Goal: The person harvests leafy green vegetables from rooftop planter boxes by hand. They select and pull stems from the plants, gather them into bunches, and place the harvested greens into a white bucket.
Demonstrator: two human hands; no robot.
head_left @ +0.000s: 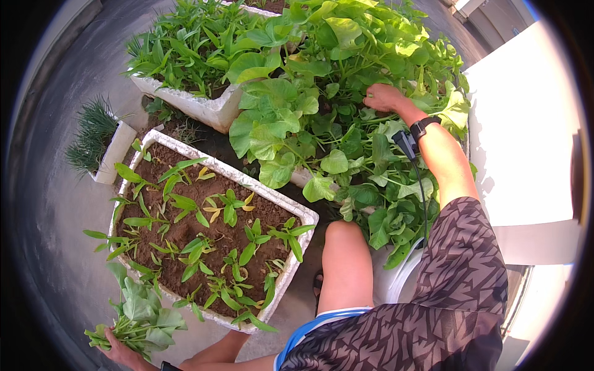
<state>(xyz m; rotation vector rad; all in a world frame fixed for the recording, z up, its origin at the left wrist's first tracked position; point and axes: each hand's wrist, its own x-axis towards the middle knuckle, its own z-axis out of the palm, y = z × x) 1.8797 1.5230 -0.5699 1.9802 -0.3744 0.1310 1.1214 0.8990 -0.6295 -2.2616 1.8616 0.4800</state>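
My left hand [119, 351], low on the left, is wrapped around the stems of a bunch of picked leafy greens [144, 308]. The bunch's broad leaves point up and to the right, beside the near corner of a white foam planter box [297, 269]. My right hand [385, 98] reaches into a dense bed of broad-leaved greens [334, 162], which look like sweet potato vines. Its fingers are curled in among the leaves and stems, and whether they pinch a stem is hidden. A black band with a small cabled device [408, 143] sits at my right wrist.
Young seedlings [229, 204] grow in the foam box's brown soil. Behind it stands another foam box [195, 104] of narrow-leaved greens. A small box of grassy plants [111, 153] is at left. A white bucket [399, 273] stands beside my knee, and a white wall [524, 125] rises at right.
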